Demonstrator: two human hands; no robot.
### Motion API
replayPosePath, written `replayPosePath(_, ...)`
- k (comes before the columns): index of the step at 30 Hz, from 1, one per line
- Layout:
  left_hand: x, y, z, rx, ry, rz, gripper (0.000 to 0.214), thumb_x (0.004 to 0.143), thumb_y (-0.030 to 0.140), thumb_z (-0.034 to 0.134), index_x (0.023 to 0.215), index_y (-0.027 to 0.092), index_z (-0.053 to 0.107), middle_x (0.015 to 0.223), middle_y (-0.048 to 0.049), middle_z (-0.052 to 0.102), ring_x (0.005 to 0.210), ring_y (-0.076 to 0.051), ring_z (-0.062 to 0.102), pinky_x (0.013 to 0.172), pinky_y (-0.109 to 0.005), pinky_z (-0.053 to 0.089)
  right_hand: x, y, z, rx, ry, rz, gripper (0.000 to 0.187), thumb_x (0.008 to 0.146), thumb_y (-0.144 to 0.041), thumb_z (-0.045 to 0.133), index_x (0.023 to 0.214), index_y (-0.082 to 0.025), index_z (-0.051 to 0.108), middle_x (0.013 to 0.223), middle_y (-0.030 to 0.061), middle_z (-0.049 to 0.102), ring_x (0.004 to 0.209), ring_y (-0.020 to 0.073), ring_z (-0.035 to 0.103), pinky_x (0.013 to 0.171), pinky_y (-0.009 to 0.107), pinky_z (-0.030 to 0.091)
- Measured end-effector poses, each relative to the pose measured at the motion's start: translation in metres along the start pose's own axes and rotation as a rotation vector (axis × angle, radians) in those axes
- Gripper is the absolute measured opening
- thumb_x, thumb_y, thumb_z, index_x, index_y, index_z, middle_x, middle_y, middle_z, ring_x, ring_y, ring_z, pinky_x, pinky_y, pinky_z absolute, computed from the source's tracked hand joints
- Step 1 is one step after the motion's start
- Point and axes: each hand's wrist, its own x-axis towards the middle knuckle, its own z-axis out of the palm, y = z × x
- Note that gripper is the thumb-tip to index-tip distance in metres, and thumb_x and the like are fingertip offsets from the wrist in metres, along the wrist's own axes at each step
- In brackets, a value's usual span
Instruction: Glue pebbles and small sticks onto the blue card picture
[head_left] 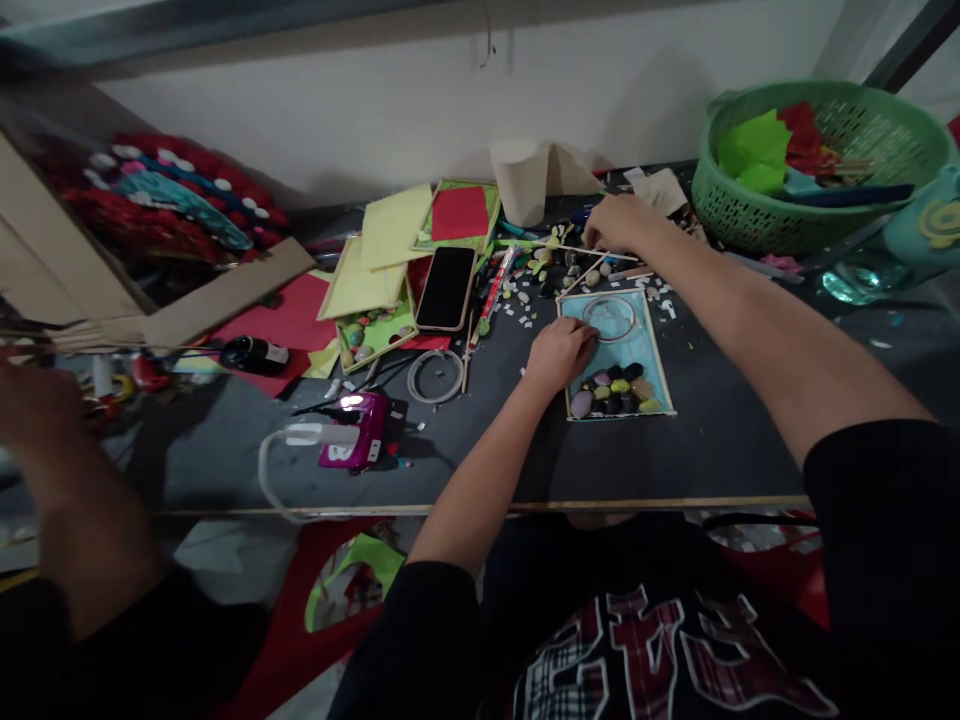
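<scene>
A light blue craft card edged with wooden sticks lies on the dark table, with a clear ring on it and a row of coloured pebbles glued along its near edge. My left hand rests on the card's left edge, fingers curled and pressing down. My right hand reaches past the card to a scatter of loose pebbles and thin sticks, fingertips pinched together over them. What they pinch is too small to make out.
A black phone, yellow and red paper sheets, a clear tape ring and a pink glue gun lie left of the card. A green basket of paper stands at the back right. Another person's blurred arm is at the left.
</scene>
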Motion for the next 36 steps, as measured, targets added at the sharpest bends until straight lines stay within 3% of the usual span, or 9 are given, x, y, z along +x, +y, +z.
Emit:
replayPosePath(5,0.001,0.004,-0.004,0.010,-0.077,-0.011,0.030,0.101,0.024,0.048,0.117,0.017,0.072,0.110,-0.0116,0.071,0.105,-0.025,0.065,0.090,-0.036,0.053,0.017,0.014,0.012,-0.023,-0.020,-0.078,0.026,0.080,-0.010,0.070,0.099,-0.024,0.081,0.104,0.0074,0.078,0.096,0.0279,0.070,0.081,0.038,0.051)
replayPosePath(11,0.001,0.001,-0.002,0.007,-0.051,0.009,0.030,0.102,0.027,0.046,0.116,0.018,0.071,0.109,-0.0108,0.070,0.104,-0.024,0.064,0.089,-0.035,0.052,0.035,0.039,0.029,0.027,-0.082,-0.133,0.026,0.075,-0.022,0.079,0.100,-0.027,0.081,0.090,0.0006,0.078,0.081,0.0196,0.068,0.075,0.032,0.049)
replayPosePath(17,0.002,0.001,0.000,0.001,-0.046,0.009,0.030,0.102,0.027,0.046,0.115,0.017,0.071,0.110,-0.0119,0.071,0.105,-0.024,0.064,0.090,-0.036,0.052,0.030,0.022,0.028,-0.085,-0.088,-0.121,0.033,0.068,-0.016,0.081,0.099,-0.025,0.080,0.095,0.0028,0.078,0.089,0.0235,0.068,0.080,0.035,0.048)
replayPosePath(21,0.003,0.001,-0.002,-0.005,-0.055,-0.004,0.030,0.101,0.027,0.047,0.118,0.017,0.071,0.112,-0.0114,0.071,0.108,-0.025,0.064,0.091,-0.036,0.051,0.023,0.017,0.024,-0.199,-0.055,-0.107,0.029,0.073,-0.025,0.081,0.102,-0.020,0.078,0.108,0.0102,0.075,0.097,0.0274,0.067,0.083,0.038,0.050)
replayPosePath(25,0.003,0.001,-0.002,0.001,-0.052,0.006,0.030,0.101,0.026,0.048,0.117,0.017,0.072,0.113,-0.0109,0.072,0.108,-0.025,0.065,0.091,-0.035,0.052,0.023,0.029,0.025,-0.159,0.017,-0.079,0.026,0.082,-0.036,0.075,0.102,-0.019,0.077,0.111,0.0107,0.074,0.107,0.0299,0.065,0.092,0.041,0.049)
replayPosePath(29,0.004,0.002,-0.003,0.005,-0.053,0.007,0.030,0.100,0.025,0.049,0.117,0.017,0.072,0.113,-0.0111,0.072,0.109,-0.025,0.064,0.092,-0.036,0.053,0.018,0.034,0.022,0.013,0.003,-0.035,0.021,0.082,-0.025,0.075,0.103,-0.021,0.079,0.106,0.0103,0.076,0.107,0.0323,0.066,0.093,0.046,0.047)
replayPosePath(33,0.005,0.004,-0.006,0.008,-0.073,-0.006,0.030,0.099,0.023,0.050,0.118,0.016,0.072,0.115,-0.0118,0.072,0.110,-0.026,0.064,0.094,-0.037,0.053,0.005,0.027,0.010,0.117,-0.017,0.017,0.031,0.080,-0.011,0.073,0.106,-0.025,0.079,0.104,0.0060,0.077,0.102,0.0289,0.068,0.092,0.042,0.046)
replayPosePath(36,0.005,0.004,-0.006,0.008,-0.077,-0.010,0.030,0.099,0.022,0.050,0.118,0.017,0.072,0.115,-0.0112,0.072,0.112,-0.026,0.064,0.095,-0.037,0.052,-0.006,0.022,-0.002,0.032,-0.151,0.051,0.035,0.075,-0.006,0.076,0.105,-0.021,0.080,0.103,0.0042,0.078,0.099,0.0254,0.068,0.089,0.036,0.046)
